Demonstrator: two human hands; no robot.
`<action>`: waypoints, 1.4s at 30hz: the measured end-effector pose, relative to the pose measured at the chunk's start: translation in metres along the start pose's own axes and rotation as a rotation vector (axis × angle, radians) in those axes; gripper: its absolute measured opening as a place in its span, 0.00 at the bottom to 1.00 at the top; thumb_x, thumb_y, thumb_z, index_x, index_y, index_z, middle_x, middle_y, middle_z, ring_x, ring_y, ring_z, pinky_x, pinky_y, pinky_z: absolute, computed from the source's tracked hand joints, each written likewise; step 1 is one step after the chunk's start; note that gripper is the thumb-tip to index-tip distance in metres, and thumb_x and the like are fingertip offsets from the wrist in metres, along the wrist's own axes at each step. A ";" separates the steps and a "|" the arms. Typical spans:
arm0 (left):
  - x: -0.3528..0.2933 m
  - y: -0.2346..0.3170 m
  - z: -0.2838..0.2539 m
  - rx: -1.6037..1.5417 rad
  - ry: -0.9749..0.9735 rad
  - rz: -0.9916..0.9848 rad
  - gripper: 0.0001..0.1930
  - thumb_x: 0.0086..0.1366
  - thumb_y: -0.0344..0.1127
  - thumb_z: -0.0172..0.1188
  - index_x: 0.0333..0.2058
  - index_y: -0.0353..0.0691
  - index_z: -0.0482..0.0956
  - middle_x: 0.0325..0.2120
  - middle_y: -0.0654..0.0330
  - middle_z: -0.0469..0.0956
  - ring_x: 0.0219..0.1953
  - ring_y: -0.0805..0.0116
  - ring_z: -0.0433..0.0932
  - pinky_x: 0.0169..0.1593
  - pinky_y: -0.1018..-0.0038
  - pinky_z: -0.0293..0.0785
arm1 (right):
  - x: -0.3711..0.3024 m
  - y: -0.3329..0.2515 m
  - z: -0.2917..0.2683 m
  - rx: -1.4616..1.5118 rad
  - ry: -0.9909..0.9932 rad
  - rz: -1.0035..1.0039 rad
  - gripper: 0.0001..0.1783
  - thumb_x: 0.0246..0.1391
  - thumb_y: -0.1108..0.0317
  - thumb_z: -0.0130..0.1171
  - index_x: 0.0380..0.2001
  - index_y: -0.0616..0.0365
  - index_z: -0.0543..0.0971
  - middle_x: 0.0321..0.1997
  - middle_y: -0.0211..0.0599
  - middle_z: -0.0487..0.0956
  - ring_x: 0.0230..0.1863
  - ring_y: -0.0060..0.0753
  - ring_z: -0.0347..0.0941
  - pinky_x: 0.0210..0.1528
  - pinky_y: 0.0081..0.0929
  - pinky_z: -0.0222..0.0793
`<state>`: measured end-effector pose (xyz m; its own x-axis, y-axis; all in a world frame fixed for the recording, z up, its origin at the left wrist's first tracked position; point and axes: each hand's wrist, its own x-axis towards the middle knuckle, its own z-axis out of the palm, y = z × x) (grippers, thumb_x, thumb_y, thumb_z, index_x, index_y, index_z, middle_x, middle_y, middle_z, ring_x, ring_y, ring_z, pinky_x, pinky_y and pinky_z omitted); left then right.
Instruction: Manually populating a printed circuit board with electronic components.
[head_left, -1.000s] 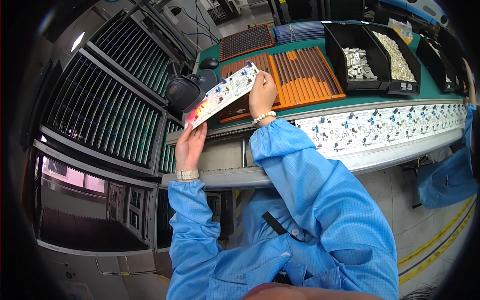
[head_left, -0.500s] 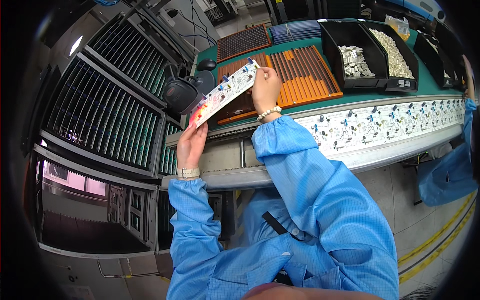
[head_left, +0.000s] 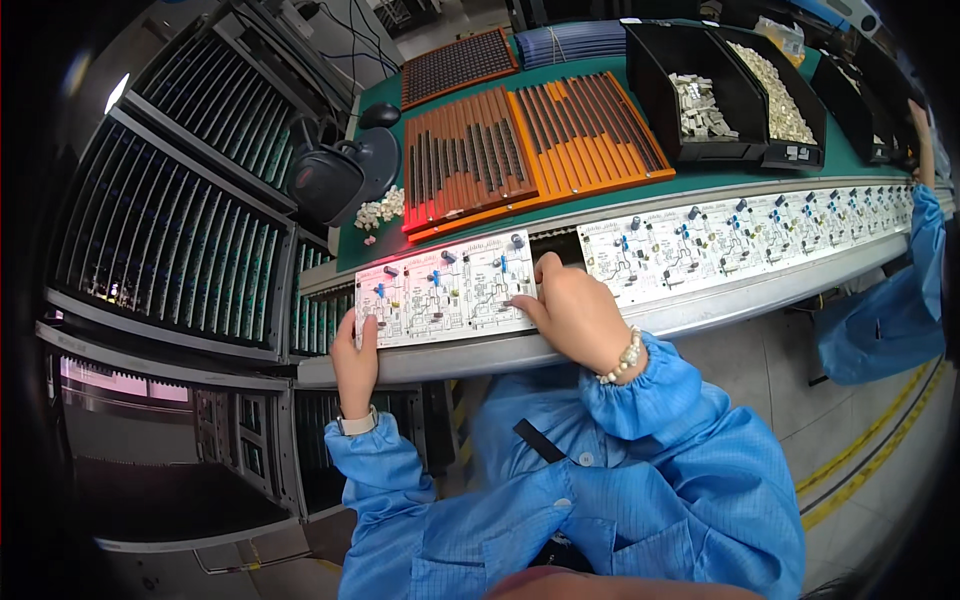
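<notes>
A white circuit board point(head_left: 425, 318) with blue and black components lies level over the near rail of the line. My left hand point(head_left: 354, 366) is closed on its lower left corner, thumb on the top face. At the board's right end, my right hand point(head_left: 585, 318) pinches the edge between thumb and fingers. Right of that hand, a row of similar white boards point(head_left: 690, 265) sits along the rail, with a dark gap between it and the held board. Red light falls on the held board's upper left part.
A black scanner point(head_left: 325, 175) on a stand is beyond the board, near small white parts point(head_left: 380, 210). Slotted orange trays point(head_left: 590, 140) and black bins point(head_left: 700, 150) cover the green table point(head_left: 600, 205). Board racks point(head_left: 160, 230) stand left. Another person's arm point(head_left: 925, 215) is far right.
The board has come down from a raised, tilted position under the scanner and now lies level along the rail. My right hand has moved down and nearer, and my left hand slightly left and nearer.
</notes>
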<state>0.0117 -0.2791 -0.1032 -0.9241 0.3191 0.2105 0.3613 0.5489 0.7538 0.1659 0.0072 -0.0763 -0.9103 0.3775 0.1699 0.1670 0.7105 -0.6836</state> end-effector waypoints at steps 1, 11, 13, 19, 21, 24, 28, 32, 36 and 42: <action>0.000 0.002 0.001 -0.005 -0.008 -0.006 0.18 0.73 0.39 0.56 0.51 0.27 0.76 0.44 0.52 0.83 0.45 0.67 0.80 0.49 0.73 0.73 | 0.000 0.002 0.004 -0.006 -0.005 0.008 0.22 0.56 0.55 0.66 0.35 0.64 0.72 0.23 0.54 0.79 0.29 0.60 0.78 0.30 0.47 0.73; 0.006 -0.017 0.009 0.363 0.009 0.057 0.17 0.71 0.43 0.58 0.44 0.30 0.78 0.29 0.46 0.80 0.29 0.58 0.76 0.36 0.66 0.71 | 0.006 0.005 0.019 -0.196 -0.043 0.006 0.20 0.57 0.55 0.64 0.32 0.64 0.74 0.24 0.52 0.81 0.27 0.53 0.80 0.28 0.43 0.75; 0.007 -0.014 0.010 0.345 -0.022 0.073 0.17 0.71 0.42 0.58 0.43 0.31 0.78 0.27 0.47 0.79 0.27 0.60 0.75 0.34 0.66 0.70 | 0.004 0.006 0.019 -0.228 -0.074 0.016 0.20 0.57 0.55 0.64 0.32 0.63 0.74 0.26 0.52 0.81 0.28 0.52 0.81 0.28 0.42 0.76; 0.010 0.004 0.006 0.349 -0.154 -0.051 0.17 0.70 0.43 0.58 0.45 0.32 0.78 0.35 0.42 0.82 0.37 0.43 0.80 0.41 0.59 0.74 | 0.002 0.000 -0.020 -0.293 -0.069 -0.003 0.19 0.55 0.55 0.66 0.34 0.61 0.77 0.36 0.49 0.82 0.33 0.49 0.81 0.30 0.40 0.76; 0.010 0.004 0.007 0.271 -0.171 -0.016 0.17 0.70 0.42 0.58 0.46 0.32 0.78 0.34 0.42 0.82 0.36 0.44 0.81 0.40 0.60 0.74 | 0.006 0.018 -0.043 -0.345 0.053 -0.070 0.18 0.55 0.56 0.66 0.38 0.61 0.79 0.35 0.46 0.82 0.33 0.50 0.81 0.31 0.41 0.76; 0.013 0.011 0.005 0.349 -0.225 0.084 0.18 0.70 0.42 0.58 0.48 0.31 0.78 0.32 0.44 0.82 0.33 0.53 0.81 0.39 0.66 0.75 | 0.036 0.050 -0.085 -0.516 0.150 -0.106 0.15 0.53 0.62 0.68 0.39 0.59 0.81 0.36 0.44 0.82 0.36 0.50 0.80 0.37 0.41 0.76; 0.022 0.027 0.000 0.633 -0.279 0.155 0.17 0.68 0.41 0.60 0.44 0.31 0.81 0.32 0.45 0.82 0.35 0.47 0.80 0.41 0.60 0.74 | 0.088 0.088 -0.130 -0.726 0.201 -0.239 0.10 0.47 0.68 0.69 0.34 0.57 0.83 0.33 0.38 0.81 0.41 0.43 0.78 0.48 0.39 0.74; 0.038 0.063 0.009 0.567 -0.117 0.303 0.13 0.66 0.39 0.61 0.37 0.33 0.81 0.30 0.50 0.80 0.37 0.49 0.78 0.46 0.61 0.72 | 0.120 0.116 -0.153 -0.926 0.101 -0.509 0.05 0.44 0.68 0.69 0.27 0.53 0.84 0.31 0.29 0.80 0.46 0.35 0.74 0.60 0.37 0.66; 0.062 0.103 0.037 0.393 -0.114 0.570 0.05 0.64 0.28 0.62 0.36 0.32 0.80 0.31 0.50 0.78 0.35 0.52 0.78 0.43 0.63 0.73 | 0.134 0.122 -0.151 -1.021 0.034 -0.621 0.05 0.39 0.65 0.70 0.23 0.51 0.86 0.32 0.27 0.82 0.48 0.34 0.74 0.69 0.36 0.60; 0.110 0.131 0.088 0.250 -0.223 0.647 0.03 0.62 0.26 0.62 0.33 0.32 0.79 0.31 0.51 0.77 0.38 0.51 0.77 0.44 0.62 0.73 | 0.141 0.118 -0.143 -1.131 -0.057 -0.569 0.10 0.34 0.60 0.71 0.22 0.51 0.87 0.31 0.26 0.84 0.47 0.33 0.74 0.68 0.37 0.59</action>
<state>-0.0314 -0.1045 -0.0363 -0.4778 0.7746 0.4142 0.8691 0.3484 0.3510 0.1119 0.2291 -0.0313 -0.9699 -0.1536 0.1890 -0.0488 0.8829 0.4670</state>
